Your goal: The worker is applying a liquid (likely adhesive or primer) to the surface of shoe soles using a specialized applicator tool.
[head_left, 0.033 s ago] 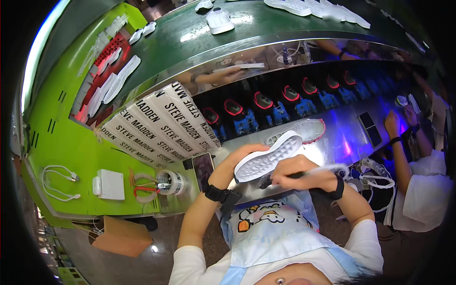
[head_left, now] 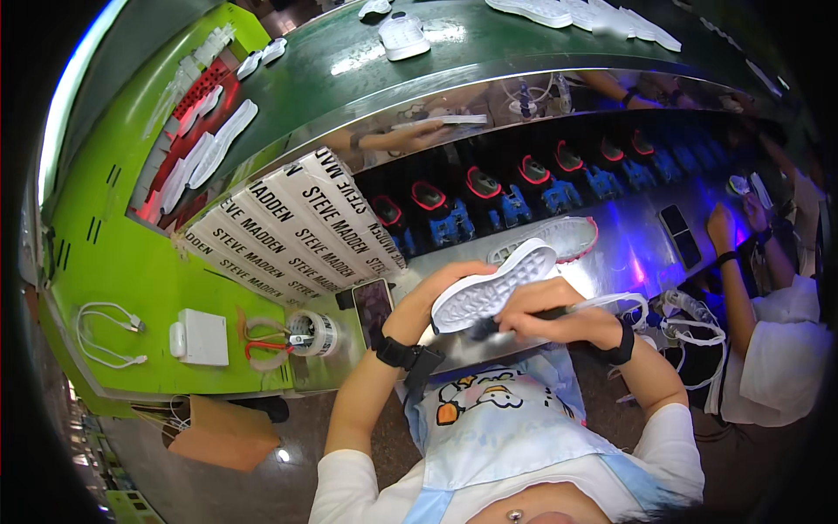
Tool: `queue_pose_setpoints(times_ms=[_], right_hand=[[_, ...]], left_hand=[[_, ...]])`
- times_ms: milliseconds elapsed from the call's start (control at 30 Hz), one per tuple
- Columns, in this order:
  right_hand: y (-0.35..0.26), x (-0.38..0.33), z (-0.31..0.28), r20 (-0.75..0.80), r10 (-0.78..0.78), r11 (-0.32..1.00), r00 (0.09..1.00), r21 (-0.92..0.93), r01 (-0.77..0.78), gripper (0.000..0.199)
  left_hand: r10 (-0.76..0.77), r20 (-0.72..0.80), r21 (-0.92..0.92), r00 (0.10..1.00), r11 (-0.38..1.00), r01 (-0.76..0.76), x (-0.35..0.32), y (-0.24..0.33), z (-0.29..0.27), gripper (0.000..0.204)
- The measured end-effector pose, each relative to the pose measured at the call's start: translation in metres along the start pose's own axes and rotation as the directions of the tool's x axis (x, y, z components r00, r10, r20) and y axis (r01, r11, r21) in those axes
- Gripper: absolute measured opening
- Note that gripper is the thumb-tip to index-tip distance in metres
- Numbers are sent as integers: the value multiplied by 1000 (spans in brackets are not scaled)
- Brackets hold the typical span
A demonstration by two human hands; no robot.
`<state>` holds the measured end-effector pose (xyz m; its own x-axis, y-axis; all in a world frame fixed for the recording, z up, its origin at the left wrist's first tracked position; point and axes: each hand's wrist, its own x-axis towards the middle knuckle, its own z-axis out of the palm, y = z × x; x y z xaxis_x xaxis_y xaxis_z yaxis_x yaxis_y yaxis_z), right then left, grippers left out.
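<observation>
A white shoe sole (head_left: 493, 288) is tilted in front of me, its bumpy side facing up. My left hand (head_left: 432, 293) grips it by the left end and far edge, fingers closed. My right hand (head_left: 554, 313) is closed round a dark-handled brush (head_left: 483, 329), whose black bristles are at the sole's near edge; whether they touch it I cannot tell. A white tube (head_left: 624, 301) trails right from behind that hand. Just beyond the sole, a whitish shoe part with a red edge (head_left: 576, 237) lies on the metal bench (head_left: 467, 348), partly hidden.
A wrapped box (head_left: 292, 227) and a phone (head_left: 374, 310) stand left of my hands. Pliers (head_left: 266, 341) lean by a tape roll (head_left: 321, 336). White soles (head_left: 406, 37) lie on the green belt (head_left: 332, 79). Another person's arm (head_left: 738, 279) works at right.
My right hand and the brush have shifted slightly up and left along the sole's near edge. The sole and my left hand have barely moved.
</observation>
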<state>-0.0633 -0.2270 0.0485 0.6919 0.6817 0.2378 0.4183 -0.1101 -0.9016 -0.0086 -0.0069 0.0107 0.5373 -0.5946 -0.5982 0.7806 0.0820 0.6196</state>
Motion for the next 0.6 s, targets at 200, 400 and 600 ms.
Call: queue_pose_setpoints(times_ms=[200,400,600], right_hand=[[32,-31,-30,-43,-31,987,999,-161,24,14],[-25,-6,-7,-499,-171,985,850,-116,130,19],[-17,-10,-7,-744,-86,880,663,256,401,30]], left_hand=[[43,94,152,995,987,-57,17,5,-13,36],[532,149,-344,833,818,-461,-14,34,5,41],[875,81,-749,477,369,-550,-82,158,-56,46]])
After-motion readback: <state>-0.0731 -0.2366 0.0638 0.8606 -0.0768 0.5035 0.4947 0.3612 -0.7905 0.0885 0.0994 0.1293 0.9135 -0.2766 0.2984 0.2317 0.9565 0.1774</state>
